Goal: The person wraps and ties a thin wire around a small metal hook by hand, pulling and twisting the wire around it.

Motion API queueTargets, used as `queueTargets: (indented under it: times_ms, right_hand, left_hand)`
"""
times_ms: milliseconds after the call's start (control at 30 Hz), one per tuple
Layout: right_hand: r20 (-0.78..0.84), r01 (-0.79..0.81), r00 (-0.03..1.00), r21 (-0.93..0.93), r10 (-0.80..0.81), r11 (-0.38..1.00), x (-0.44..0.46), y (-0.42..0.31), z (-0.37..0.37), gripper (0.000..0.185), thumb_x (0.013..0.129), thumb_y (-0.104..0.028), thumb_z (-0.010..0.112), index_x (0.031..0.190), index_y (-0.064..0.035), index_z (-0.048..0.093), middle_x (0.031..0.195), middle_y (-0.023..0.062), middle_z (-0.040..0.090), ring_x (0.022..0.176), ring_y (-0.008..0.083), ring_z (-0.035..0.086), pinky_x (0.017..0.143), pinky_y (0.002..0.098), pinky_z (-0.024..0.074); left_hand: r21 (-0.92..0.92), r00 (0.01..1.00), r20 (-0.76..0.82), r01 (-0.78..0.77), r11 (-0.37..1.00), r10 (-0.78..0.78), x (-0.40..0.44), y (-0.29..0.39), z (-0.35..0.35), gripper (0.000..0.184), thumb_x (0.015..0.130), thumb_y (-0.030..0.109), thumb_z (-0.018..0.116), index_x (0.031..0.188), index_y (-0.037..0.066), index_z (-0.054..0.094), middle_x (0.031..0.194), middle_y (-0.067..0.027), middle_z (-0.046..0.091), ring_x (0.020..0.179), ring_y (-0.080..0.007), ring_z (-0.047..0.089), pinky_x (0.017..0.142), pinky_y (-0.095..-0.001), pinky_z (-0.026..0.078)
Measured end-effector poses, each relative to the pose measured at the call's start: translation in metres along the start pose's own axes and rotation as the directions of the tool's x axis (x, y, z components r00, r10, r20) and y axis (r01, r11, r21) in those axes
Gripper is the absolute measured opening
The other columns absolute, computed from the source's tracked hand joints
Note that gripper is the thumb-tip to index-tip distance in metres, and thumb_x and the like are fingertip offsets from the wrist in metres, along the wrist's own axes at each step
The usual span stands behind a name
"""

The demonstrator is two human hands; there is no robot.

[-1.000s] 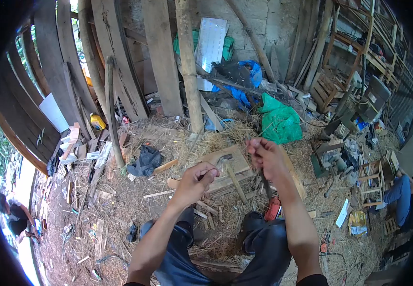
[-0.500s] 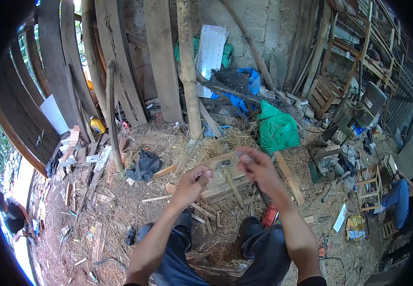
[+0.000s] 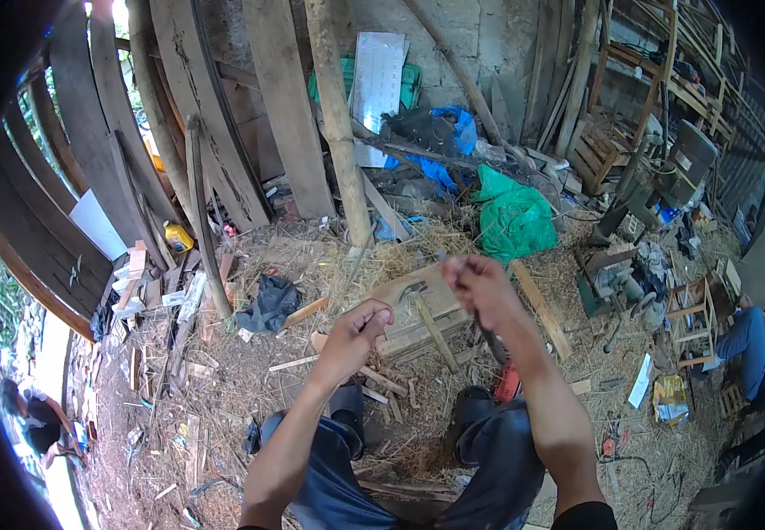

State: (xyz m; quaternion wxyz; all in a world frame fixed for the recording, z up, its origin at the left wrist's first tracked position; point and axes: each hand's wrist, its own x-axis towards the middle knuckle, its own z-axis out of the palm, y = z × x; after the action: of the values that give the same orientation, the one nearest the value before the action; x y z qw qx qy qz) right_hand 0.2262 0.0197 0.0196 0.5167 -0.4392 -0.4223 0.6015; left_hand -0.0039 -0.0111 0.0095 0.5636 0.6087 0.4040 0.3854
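My left hand (image 3: 353,338) is raised over the ground with its fingers curled and the thumb pressed on them; anything inside is too small to make out. To its right, my right hand (image 3: 481,290) is up with its fingers drawn together, and what they hold is hidden or too small to tell. The hands are apart. Below and between them lies a wooden board (image 3: 440,296) with a hammer head (image 3: 412,290) on it and a wooden handle or stick (image 3: 436,334) beside that. A red tool (image 3: 507,383) rests by my right foot.
A black plastic bag (image 3: 269,303) and a green sack (image 3: 515,215) lie on the straw-covered ground. A wooden pole (image 3: 338,132) stands ahead. One person (image 3: 39,422) is at the far left, another person's leg (image 3: 743,349) at the right. Wood scraps lie about.
The view has shifted slightly. My right hand moved left toward my left hand and then back a little. My left hand stays closed in nearly the same place.
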Motion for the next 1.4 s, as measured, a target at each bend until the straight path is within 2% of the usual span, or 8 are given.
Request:
queueTargets:
  times_ms: [233,333,467,567,833,867,1067,1400]
  right_hand:
    - [-0.241,0.158,0.965,0.204,-0.107,0.966,0.003,-0.011,-0.063,0.019,0.09,-0.02,0.057,0.098,-0.0025,0.059,0.073,-0.0017,0.056,0.048,0.003,0.036,0.042,0.0179,0.0263]
    - [-0.288,0.173,0.946,0.051,-0.151,0.984,-0.004,-0.004,-0.06,0.023,0.09,-0.021,0.057,0.104,-0.0019,0.058,0.075,-0.0006,0.058,0.048,0.0025,0.036,0.041,0.017,0.0259]
    - [0.027,0.099,0.995,-0.099,-0.097,0.99,-0.021,0.001,0.01,0.025,0.09,-0.023,0.058,0.101,-0.0002,0.059,0.075,0.0019,0.06,0.047,0.0024,0.036,0.04,0.0176,0.0271]
    - [0.195,0.032,0.98,0.012,-0.034,0.999,-0.015,0.01,0.032,0.021,0.091,-0.021,0.056,0.103,-0.0038,0.058,0.074,0.0008,0.059,0.049,0.0025,0.037,0.042,0.0173,0.027]
    - [-0.023,0.043,0.999,0.045,-0.042,0.998,0.001,0.004,-0.001,0.019,0.09,-0.021,0.058,0.093,-0.0021,0.059,0.075,0.0012,0.059,0.049,0.0033,0.039,0.041,0.0186,0.0275]
    - [-0.161,0.069,0.985,0.073,-0.056,0.995,0.003,0.0,-0.014,0.019,0.09,-0.021,0.059,0.093,-0.0019,0.059,0.074,0.0008,0.059,0.049,0.0032,0.039,0.041,0.0187,0.0273]
    - [-0.177,0.154,0.976,0.156,-0.126,0.976,-0.004,-0.007,-0.043,0.02,0.091,-0.019,0.057,0.098,0.0003,0.058,0.074,0.0,0.057,0.048,0.0035,0.037,0.042,0.0187,0.0268]
    - [0.155,0.01,0.988,0.095,-0.024,0.995,-0.017,0.008,0.031,0.018,0.091,-0.018,0.056,0.092,-0.0008,0.06,0.072,0.0008,0.059,0.048,0.004,0.037,0.042,0.0194,0.0269]
  left_hand:
    - [0.164,0.998,-0.057,0.026,0.986,-0.017,-0.011,0.01,-0.022,0.015,0.094,0.016,0.05,0.092,0.003,0.057,0.069,0.0031,0.05,0.063,-0.0051,0.041,0.057,-0.0229,0.035]
    - [0.256,0.984,-0.159,-0.043,0.966,0.086,-0.009,0.009,-0.02,0.015,0.093,0.016,0.051,0.092,0.002,0.057,0.065,0.0013,0.051,0.059,-0.0068,0.041,0.055,-0.0253,0.035]
    - [0.473,0.937,-0.165,-0.198,0.859,0.307,0.005,-0.003,-0.002,0.015,0.091,0.016,0.054,0.094,0.002,0.058,0.061,-0.0061,0.051,0.055,-0.0101,0.043,0.052,-0.028,0.036]
    - [0.413,0.953,-0.136,-0.194,0.89,0.271,0.009,-0.006,0.007,0.015,0.091,0.017,0.054,0.096,0.003,0.058,0.061,-0.0081,0.051,0.054,-0.0123,0.044,0.052,-0.0291,0.037]
    - [0.162,0.993,-0.029,-0.111,0.98,0.117,0.003,-0.003,-0.002,0.017,0.095,0.02,0.05,0.095,0.004,0.057,0.071,0.0043,0.048,0.061,-0.003,0.038,0.054,-0.0201,0.031]
    - [0.16,0.993,-0.023,-0.107,0.981,0.112,0.0,-0.002,-0.004,0.017,0.095,0.02,0.05,0.095,0.004,0.057,0.071,0.0043,0.048,0.061,-0.003,0.038,0.054,-0.0201,0.031]
    - [0.275,0.996,-0.041,-0.069,0.959,0.084,-0.006,0.004,-0.018,0.017,0.094,0.019,0.052,0.094,0.004,0.058,0.072,0.0021,0.051,0.064,-0.0036,0.042,0.057,-0.0212,0.034]
    - [0.523,0.947,-0.121,-0.194,0.83,0.298,0.0,0.011,0.01,0.011,0.091,0.012,0.053,0.094,0.003,0.058,0.064,-0.0082,0.054,0.055,-0.0159,0.05,0.054,-0.0288,0.04]
